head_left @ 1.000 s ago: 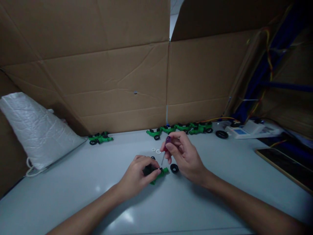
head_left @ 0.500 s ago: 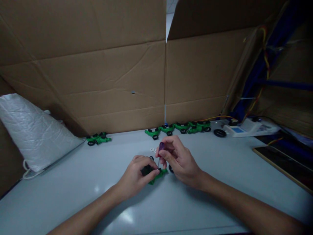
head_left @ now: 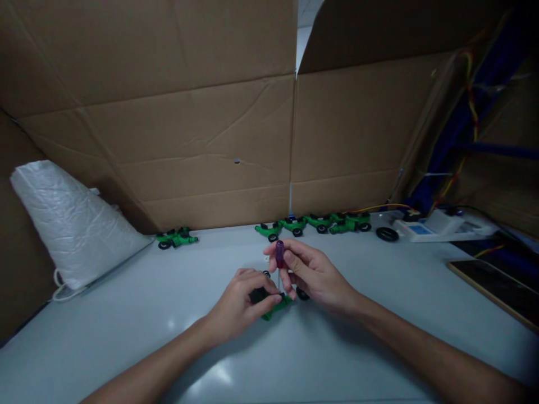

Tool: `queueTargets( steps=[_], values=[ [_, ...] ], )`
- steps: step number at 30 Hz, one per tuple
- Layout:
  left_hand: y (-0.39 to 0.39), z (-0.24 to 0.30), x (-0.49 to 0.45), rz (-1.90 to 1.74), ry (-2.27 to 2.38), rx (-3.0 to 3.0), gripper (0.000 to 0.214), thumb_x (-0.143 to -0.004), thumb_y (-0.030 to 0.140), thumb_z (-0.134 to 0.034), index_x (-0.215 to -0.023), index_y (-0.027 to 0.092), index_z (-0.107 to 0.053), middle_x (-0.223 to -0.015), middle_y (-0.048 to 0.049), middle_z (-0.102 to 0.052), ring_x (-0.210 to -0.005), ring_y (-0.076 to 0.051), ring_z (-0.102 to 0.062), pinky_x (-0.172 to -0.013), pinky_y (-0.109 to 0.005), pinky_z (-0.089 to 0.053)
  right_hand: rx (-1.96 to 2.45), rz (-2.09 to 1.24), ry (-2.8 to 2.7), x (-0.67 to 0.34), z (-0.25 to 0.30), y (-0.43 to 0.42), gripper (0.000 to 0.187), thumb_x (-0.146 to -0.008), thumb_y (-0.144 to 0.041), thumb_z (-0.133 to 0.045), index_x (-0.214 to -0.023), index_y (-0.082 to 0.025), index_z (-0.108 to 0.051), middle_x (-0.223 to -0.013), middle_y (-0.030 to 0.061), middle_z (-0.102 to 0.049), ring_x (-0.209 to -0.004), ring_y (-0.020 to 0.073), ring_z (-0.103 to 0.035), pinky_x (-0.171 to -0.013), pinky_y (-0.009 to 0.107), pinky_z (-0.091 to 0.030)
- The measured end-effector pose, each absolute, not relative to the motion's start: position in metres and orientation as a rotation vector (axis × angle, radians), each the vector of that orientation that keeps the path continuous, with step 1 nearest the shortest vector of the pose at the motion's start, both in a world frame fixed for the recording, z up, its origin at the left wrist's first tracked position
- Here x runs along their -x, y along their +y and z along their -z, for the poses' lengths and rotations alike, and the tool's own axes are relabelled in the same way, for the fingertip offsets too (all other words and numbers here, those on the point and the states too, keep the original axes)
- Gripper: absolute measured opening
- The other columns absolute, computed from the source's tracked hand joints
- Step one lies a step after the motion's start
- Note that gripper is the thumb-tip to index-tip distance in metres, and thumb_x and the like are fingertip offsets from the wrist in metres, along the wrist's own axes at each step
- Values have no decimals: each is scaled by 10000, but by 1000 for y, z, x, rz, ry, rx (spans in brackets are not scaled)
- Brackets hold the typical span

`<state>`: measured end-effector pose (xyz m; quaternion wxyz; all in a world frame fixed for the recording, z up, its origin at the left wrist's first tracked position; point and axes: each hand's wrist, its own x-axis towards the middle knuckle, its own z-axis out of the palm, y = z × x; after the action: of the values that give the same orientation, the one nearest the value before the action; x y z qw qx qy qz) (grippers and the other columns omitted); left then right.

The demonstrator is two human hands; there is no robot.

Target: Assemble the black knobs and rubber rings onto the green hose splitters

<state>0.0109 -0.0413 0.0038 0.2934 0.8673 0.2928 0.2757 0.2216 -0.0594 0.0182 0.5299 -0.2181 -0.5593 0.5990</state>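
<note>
So, head cam view: the green toy motorbike body point(head_left: 275, 310) sits low on the white tabletop point(head_left: 337, 359), and everything below is placed from that. Its long axis looks slanted, near-left end to far-right end, though fingers hide a lot of it.

The left hand point(head_left: 246, 300) is the nearer one, right on its left side, thumb and index almost closed in a pinch over the top, steadying it as far as I can judge. The right hand point(head_left: 311, 275) is above and to the right, fingers curled snugly round a purple-handled screwdriver point(head_left: 280, 255). The big thing here is how that lines up: the handle is over the body, close to upright, with the thin shaft running down toward the pinch. Can't tell if the tip is actually seated, too small and partly covered.

As for what's in the way, the left fingertips crowd the spot by the shaft. A black wheel point(head_left: 302, 294) lies just right of the body, partly behind the right hand. Just beyond the body there's a small black ring point(head_left: 266, 274), then a white ring point(head_left: 266, 258), partly hidden.

Well beyond it, a row of green toy motorbikes point(head_left: 297, 225) lines the cardboard wall point(head_left: 202, 168), another green cluster point(head_left: 177, 239) is far left, and a white bag point(head_left: 73, 235) is further left again.
</note>
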Motion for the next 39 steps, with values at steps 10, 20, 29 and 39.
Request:
queueTargets(
  steps=[10,20,29,39],
  values=[
    [-42,-3,-11,-747,746,-2287,126,-1004,324,-720,-962,228,-790,-958,-51,-787,-986,-223,-692,-1005,-392,-473,500,-1514,-1245,-218,-19,-60,409,-927,-502,-828,-1072,-236,-554,-909,-3,-707,-499,56,-546,-440,166,-477],
    [-40,-1,-9,-738,756,-2281,132,-1005,323,-717,-952,222,-783,-967,-56,-779,-1009,-232,-676,-986,-393,-467,506,-1500,-1255,-217,-18,-58,355,-969,-523,-769,-1075,-223,-611,-935,-1,-674,-517,52,-556,-452,171,-496],
    [-40,-2,-10,-745,745,-2283,136,-1010,326,-705,-963,228,-787,-966,-60,-780,-1014,-237,-686,-1006,-412,-466,488,-1535,-1218,-217,-16,-58,397,-989,-570,-726,-1191,-270,-562,-922,-14,-683,-525,66,-575,-456,172,-496],
    [-40,-1,-9,-737,754,-2299,153,-1015,343,-706,-973,231,-802,-960,-56,-777,-994,-229,-675,-1008,-401,-457,486,-1538,-1275,-218,-12,-57,416,-935,-486,-825,-1087,-263,-509,-940,-22,-705,-451,42,-542,-425,166,-464]
  ],
)
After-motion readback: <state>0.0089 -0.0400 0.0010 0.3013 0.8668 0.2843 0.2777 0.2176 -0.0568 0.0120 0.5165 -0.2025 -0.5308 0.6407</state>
